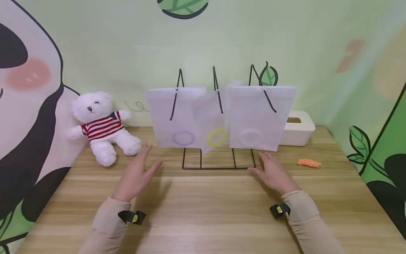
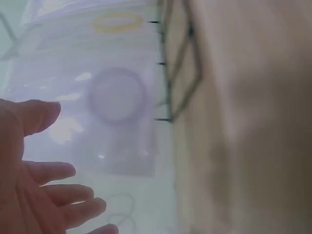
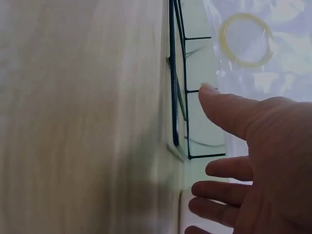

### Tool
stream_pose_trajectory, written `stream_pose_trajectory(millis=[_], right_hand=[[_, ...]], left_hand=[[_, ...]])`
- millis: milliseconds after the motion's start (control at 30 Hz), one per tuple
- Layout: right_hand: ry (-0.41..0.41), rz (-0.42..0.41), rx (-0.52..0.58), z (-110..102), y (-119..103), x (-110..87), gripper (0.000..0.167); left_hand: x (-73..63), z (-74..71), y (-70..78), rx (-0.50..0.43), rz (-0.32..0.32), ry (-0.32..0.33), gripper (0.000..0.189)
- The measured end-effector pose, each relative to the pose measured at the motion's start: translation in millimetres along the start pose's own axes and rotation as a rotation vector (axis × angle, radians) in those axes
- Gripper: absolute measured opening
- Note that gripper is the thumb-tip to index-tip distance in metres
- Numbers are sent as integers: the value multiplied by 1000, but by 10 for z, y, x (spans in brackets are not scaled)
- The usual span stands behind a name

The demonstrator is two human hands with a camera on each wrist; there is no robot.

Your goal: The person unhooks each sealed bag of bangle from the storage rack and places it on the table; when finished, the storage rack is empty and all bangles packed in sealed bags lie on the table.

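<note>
Three clear plastic bags hang side by side on the prongs of a black wire rack (image 1: 219, 168). The left bag (image 1: 165, 116) holds a purple ring (image 1: 183, 138), the tilted middle bag (image 1: 206, 113) a yellow ring (image 1: 216, 138), and the right bag (image 1: 257, 113) a white ring (image 1: 251, 136). My left hand (image 1: 136, 176), fingers spread and holding nothing, is over the table left of the rack. On the other side, my right hand (image 1: 274, 173) reaches toward the rack's front right corner, its fingers extended and nothing in them. In the right wrist view, the yellow ring (image 3: 246, 40) shows beyond the thumb.
A white teddy bear (image 1: 104, 128) in a striped shirt sits at the left by the painted wall. Behind the right bag is a white tissue box (image 1: 299, 130). A small orange object (image 1: 308, 163) lies on the wooden table (image 1: 215, 211) at the right.
</note>
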State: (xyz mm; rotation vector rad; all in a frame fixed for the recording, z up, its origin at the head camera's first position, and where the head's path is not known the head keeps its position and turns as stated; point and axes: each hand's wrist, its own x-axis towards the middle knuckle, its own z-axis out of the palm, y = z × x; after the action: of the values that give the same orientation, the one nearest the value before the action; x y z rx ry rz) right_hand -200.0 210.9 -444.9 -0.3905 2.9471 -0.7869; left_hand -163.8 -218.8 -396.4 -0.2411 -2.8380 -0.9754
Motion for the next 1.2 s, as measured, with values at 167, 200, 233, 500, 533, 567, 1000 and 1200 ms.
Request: stream_pose_trajectory(millis=[167,200,233,500,533,567,1000,1200], right_hand=[[-25,10,46,72,68,20,83],[-29,13,56,87,78,19,83],[-33,15,63,101,84,18,83],[-5,-17,52,189,77,78,81],[0,-24,45,198,70,93,81],[2,-26,41,208,64,108,81],[40,-17,-1,228,63,118,75],[36,-14,-15,227,78,127,74]], left_hand=[[147,-165,211,-218,-3,216,55],[171,-208,252,-250,2,273,51],[192,-249,291,-284,8,318,48],[330,-477,521,-403,-12,478,45],[341,-490,542,-410,-5,484,45],[350,-500,558,-418,-1,487,45],[517,-502,672,-500,12,467,47],[585,-523,735,-493,36,478,45]])
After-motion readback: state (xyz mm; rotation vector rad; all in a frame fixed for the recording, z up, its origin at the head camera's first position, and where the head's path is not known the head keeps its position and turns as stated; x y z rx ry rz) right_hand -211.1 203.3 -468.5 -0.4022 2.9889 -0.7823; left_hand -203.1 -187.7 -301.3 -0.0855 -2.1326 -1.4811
